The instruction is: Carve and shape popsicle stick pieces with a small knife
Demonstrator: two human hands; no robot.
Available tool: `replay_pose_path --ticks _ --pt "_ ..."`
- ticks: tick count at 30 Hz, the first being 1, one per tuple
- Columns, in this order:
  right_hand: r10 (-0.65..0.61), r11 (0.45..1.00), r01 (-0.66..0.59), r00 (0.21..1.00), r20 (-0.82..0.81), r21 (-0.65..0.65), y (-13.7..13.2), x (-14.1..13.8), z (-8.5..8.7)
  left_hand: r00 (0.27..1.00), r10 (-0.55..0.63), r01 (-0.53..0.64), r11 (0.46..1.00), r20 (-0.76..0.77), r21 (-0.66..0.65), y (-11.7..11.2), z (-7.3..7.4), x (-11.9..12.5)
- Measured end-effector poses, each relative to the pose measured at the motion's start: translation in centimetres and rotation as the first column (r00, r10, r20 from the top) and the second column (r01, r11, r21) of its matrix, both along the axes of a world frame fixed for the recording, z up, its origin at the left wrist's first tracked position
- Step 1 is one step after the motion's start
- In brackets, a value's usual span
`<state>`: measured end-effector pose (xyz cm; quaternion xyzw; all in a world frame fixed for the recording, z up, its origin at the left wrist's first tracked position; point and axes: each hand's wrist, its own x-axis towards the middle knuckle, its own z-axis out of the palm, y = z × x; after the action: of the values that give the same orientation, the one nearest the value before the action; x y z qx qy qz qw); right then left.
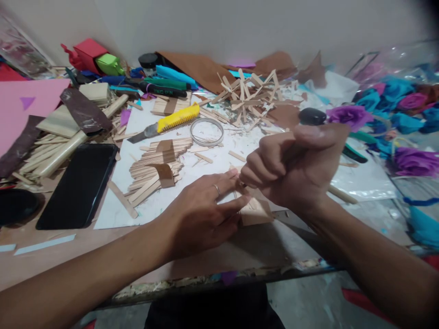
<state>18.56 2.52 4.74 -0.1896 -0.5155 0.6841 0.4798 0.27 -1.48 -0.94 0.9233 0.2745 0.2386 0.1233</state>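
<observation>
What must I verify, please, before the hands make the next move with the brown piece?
1. Left hand lies flat on the brown piece: ok.
2. Right hand is closed, just above the piece: ok. What it grips: cannot tell.
3. Brown piece lies fully on the table: ok.
4. Knife lies apart from both hands: ok. Blade drawn in: cannot tell.
5. Phone lies apart from both hands: ok.
</observation>
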Motion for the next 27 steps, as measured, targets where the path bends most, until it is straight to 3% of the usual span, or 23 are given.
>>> replay_pose_path --ticks 4,8,18,27 --pt "-0.034 0.999 0.034 0.999 -0.007 -0.018 -0.1 -0.4 -0.2 1.000 0.007 -0.007 1.000 0.005 0.006 0.0 0.0 0.0" --pt "-0.077 0.990 0.068 0.995 -0.069 -0.121 0.0 -0.7 -0.6 0.999 0.000 -0.003 0.998 0.054 0.065 0.0 -0.1 -0.1" --pt "-0.088 0.964 0.034 0.976 -0.197 -0.264 1.3 0.6 -1.2 0.997 0.007 -0.016 0.993 0.076 0.120 -0.2 -0.4 -0.1" --pt "-0.063 0.987 0.037 0.983 -0.171 -0.155 0.5 0.1 -0.4 0.997 0.001 -0.010 0.993 0.081 0.117 -0.1 -0.1 -0.2"
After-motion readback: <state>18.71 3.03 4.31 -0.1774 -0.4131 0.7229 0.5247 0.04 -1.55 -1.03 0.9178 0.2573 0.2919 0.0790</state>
